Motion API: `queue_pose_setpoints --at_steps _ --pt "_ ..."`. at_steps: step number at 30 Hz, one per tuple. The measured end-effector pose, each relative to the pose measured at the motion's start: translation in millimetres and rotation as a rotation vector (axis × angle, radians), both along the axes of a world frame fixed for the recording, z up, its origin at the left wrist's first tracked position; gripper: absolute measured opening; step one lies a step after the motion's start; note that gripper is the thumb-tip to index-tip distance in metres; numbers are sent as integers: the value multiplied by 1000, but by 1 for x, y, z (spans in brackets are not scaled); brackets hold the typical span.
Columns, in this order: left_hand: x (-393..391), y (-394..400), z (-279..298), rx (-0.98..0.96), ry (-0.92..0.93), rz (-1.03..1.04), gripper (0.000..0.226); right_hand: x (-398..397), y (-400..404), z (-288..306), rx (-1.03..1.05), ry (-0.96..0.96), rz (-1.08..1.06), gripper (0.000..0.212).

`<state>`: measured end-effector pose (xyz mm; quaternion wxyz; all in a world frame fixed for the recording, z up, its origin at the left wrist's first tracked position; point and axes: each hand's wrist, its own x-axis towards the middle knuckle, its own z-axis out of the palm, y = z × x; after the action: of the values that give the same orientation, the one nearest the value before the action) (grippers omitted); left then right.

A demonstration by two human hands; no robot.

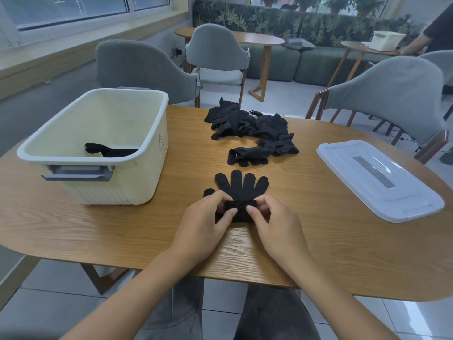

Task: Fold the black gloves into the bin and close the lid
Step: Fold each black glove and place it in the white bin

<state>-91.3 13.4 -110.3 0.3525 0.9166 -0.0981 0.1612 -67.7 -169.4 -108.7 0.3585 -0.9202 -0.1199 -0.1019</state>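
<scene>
A black glove [241,186] lies flat on the wooden table [318,241] in front of me, fingers pointing away. Its cuff end is rolled up toward the fingers. My left hand [208,222] and my right hand [272,222] both pinch that rolled cuff, side by side. A pile of black gloves [247,123] lies further back, with one more glove [257,153] stretched out nearer. The cream bin [98,148] stands open at the left with a folded black glove [110,150] inside. Its clear lid [377,177] lies flat at the right.
Grey chairs [144,67] stand around the far side of the table. A second table with another white bin [386,40] is at the back right, where a person's arm [416,46] rests. The near table edge is just below my wrists.
</scene>
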Motion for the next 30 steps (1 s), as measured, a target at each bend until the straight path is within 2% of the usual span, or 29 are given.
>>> queue_pose_setpoints --at_steps 3,7,12,15,21,25,30 --pt "6 -3 -3 -47 -12 45 22 6 5 -4 -27 1 -39 10" --pt "10 -3 -7 -23 -27 84 23 4 6 -8 38 -45 -62 33" --pt "12 -3 -11 33 -84 54 11 -5 6 -6 -72 -253 29 13" --pt "14 -5 -12 64 -107 79 9 -11 8 -8 -194 -332 133 16" --pt "12 -5 -14 69 -87 67 6 -9 11 -5 -315 -239 139 34" --pt "8 -6 -11 112 -87 81 14 -8 12 -8 -268 -191 109 33" --pt "6 -6 -9 163 -34 51 36 -6 12 -11 -221 -149 73 27"
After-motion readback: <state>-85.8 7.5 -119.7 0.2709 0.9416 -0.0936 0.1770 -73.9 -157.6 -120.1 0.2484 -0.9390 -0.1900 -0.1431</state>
